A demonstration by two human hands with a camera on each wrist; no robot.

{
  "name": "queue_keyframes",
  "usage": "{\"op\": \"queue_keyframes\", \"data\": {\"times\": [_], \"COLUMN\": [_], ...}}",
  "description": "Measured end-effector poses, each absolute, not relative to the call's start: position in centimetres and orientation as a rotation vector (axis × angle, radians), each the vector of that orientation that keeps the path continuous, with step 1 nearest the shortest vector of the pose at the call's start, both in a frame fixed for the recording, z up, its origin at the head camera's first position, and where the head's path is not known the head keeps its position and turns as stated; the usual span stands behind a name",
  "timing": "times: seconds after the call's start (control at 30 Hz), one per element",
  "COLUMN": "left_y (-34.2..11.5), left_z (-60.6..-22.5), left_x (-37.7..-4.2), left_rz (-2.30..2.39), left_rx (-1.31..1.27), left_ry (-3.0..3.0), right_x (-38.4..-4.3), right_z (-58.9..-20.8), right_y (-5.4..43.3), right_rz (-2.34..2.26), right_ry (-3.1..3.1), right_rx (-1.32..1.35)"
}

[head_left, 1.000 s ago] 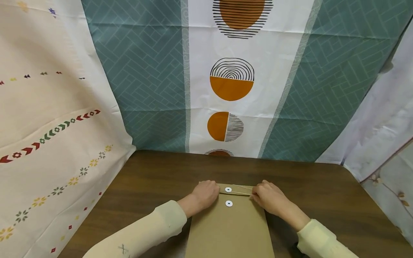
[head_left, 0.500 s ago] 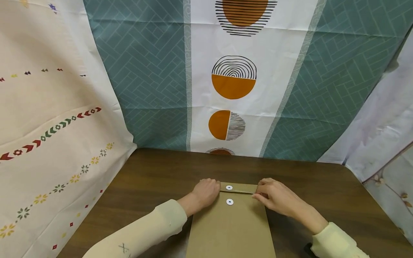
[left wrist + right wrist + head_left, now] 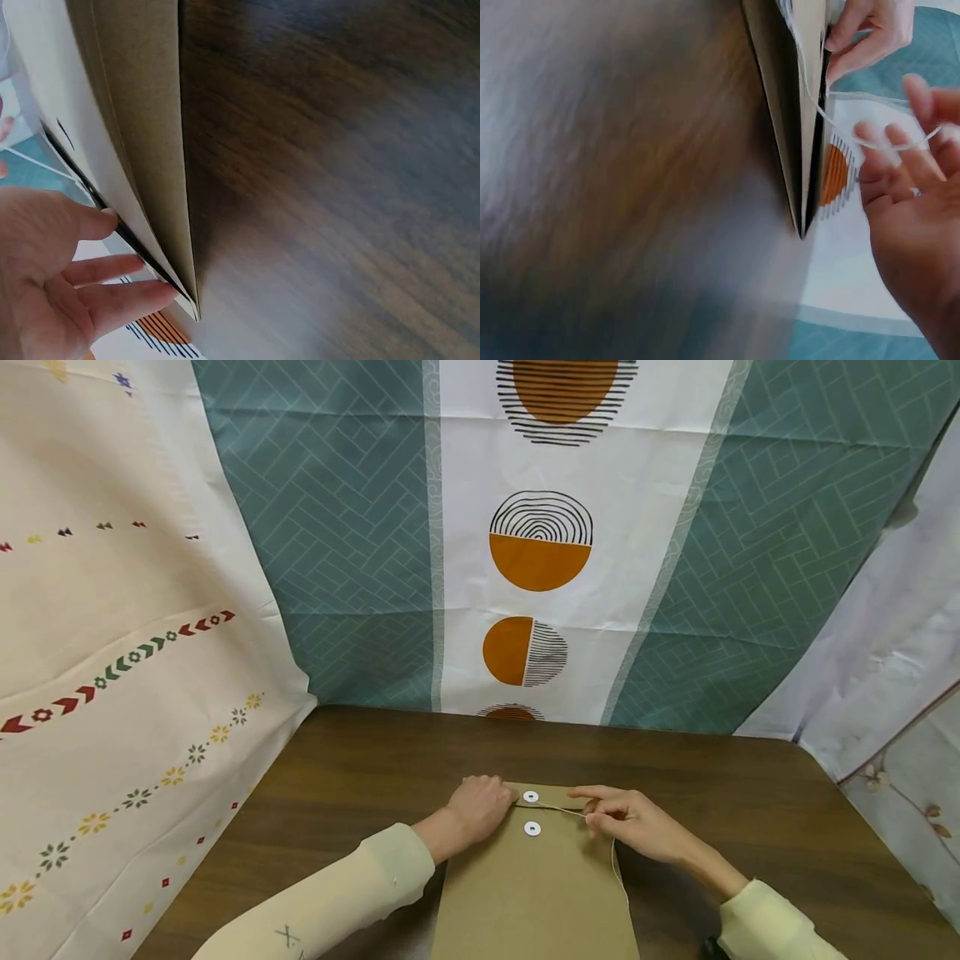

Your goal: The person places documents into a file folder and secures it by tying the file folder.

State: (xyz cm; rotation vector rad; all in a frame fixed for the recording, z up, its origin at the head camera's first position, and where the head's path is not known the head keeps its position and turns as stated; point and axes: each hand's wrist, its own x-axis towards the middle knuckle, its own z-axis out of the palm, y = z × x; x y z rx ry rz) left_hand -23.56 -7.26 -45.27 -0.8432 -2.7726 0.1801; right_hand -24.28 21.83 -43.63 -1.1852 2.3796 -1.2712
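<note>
A brown kraft string-tie envelope lies on the table, its flap folded down at the far end. One white paper button sits on the flap, another button just below it on the body. My left hand pinches the flap's left end; in the left wrist view its thumb and fingers are at the envelope edge. From the upper button a thin white string runs to my right hand, which holds it between curled fingers, index extended over the flap. The string's tail trails down the envelope's right side.
The dark wooden table surrounds the envelope. Behind it hangs a teal and white patterned cloth, with a cream embroidered cloth on the left and a pale curtain on the right.
My right hand has moved off the flap's right end, drawing the string from the upper button, and its index finger has extended. The string's tail now shows. The left hand stays in place.
</note>
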Motion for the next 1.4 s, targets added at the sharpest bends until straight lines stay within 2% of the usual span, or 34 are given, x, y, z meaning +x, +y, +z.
{"op": "queue_keyframes", "data": {"times": [0.13,0.37,0.63,0.97,1.4], "left_y": [-6.9,-6.6,-6.9,-6.4,-6.4], "left_z": [-45.4,-45.6,-45.8,-45.4,-44.7], "left_x": [-23.5,-23.8,-23.8,-23.5,-23.4], "left_rz": [0.226,0.242,0.27,0.07,-0.069], "left_rx": [-0.844,-0.922,-0.985,-0.936,-0.906], "left_ry": [-2.787,-2.733,-2.704,-2.777,-2.866], "right_x": [-24.5,-23.8,-22.5,-21.2,-20.0], "right_z": [-43.8,-44.4,-44.7,-44.5,-44.3], "right_y": [21.0,18.9,16.9,15.4,14.6], "right_rz": [-1.426,-1.5,-1.341,-1.231,-1.176], "right_ry": [2.201,2.227,2.475,2.623,2.592], "right_rx": [-0.997,-0.598,-0.616,-0.443,-0.595]}}
